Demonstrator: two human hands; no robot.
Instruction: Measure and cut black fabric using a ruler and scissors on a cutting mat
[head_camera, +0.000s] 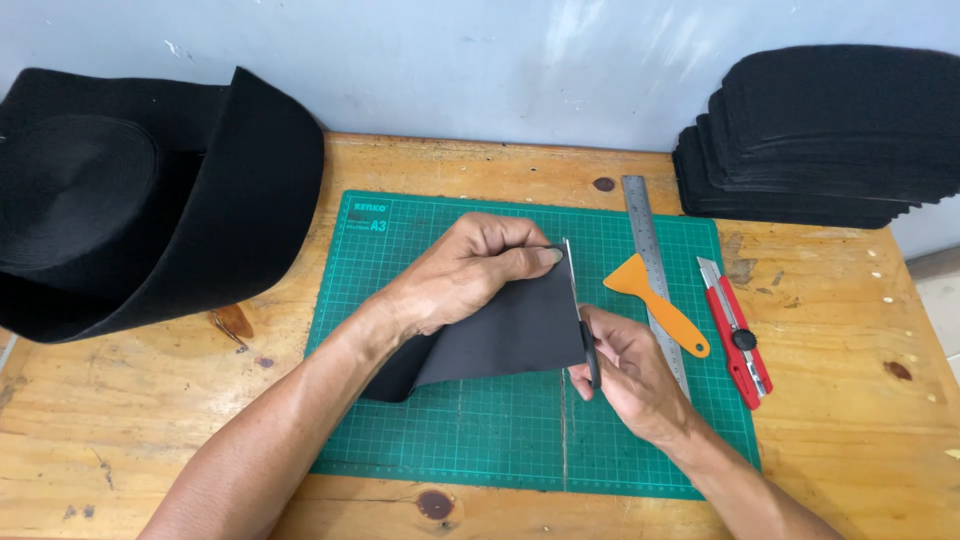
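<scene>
Holding a dark sheet (505, 330) over the green mat (480, 440), the left hand (470, 270) pinches its upper right corner between thumb and fingers, closed on the material. The sheet looks thin, light and soft; it bends and hangs down toward the mat at the lower left, so I judge it must be held near the edge to stay flat. The right hand (625, 375) is closed around small scissors (580, 300), whose blades stand along the right edge of the sheet. Just beside lie an orange scraper (660, 305), a steel ruler (650, 260) and a red knife (735, 335) on the table (120, 420).
</scene>
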